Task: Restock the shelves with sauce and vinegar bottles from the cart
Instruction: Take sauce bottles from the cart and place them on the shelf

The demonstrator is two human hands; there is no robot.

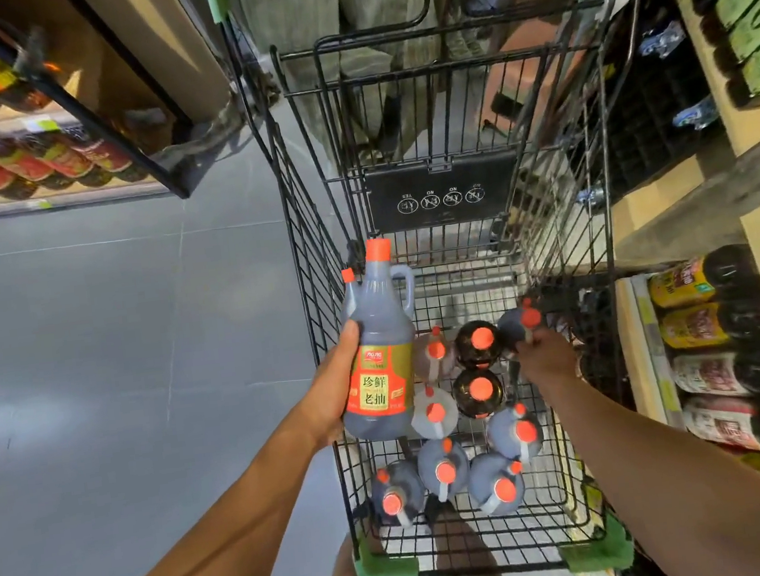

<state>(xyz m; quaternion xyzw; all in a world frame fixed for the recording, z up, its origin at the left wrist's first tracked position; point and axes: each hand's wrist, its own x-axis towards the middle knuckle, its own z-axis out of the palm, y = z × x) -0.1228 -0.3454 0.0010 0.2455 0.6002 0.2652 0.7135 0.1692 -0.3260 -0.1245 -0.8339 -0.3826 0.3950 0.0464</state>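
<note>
A black wire cart [320, 324] stands in front of me with several dark sauce bottles with orange caps [443, 471] upright in its basket. My left hand [333, 389] grips a large dark soy sauce bottle [379, 359] with a red and gold label, lifted over the cart's left rim. My right hand [544, 353] reaches into the basket's right side, fingers curled round the neck of another dark bottle [519, 323], which tilts and looks blurred.
Shelves on the right [709, 333] hold dark bottles lying with labels toward me; higher shelves carry green-labelled bottles [752, 22]. A rack on the far left [18, 164] holds red-labelled bottles. Grey tiled floor [112, 344] lies left of the cart. A person stands behind the cart [337, 30].
</note>
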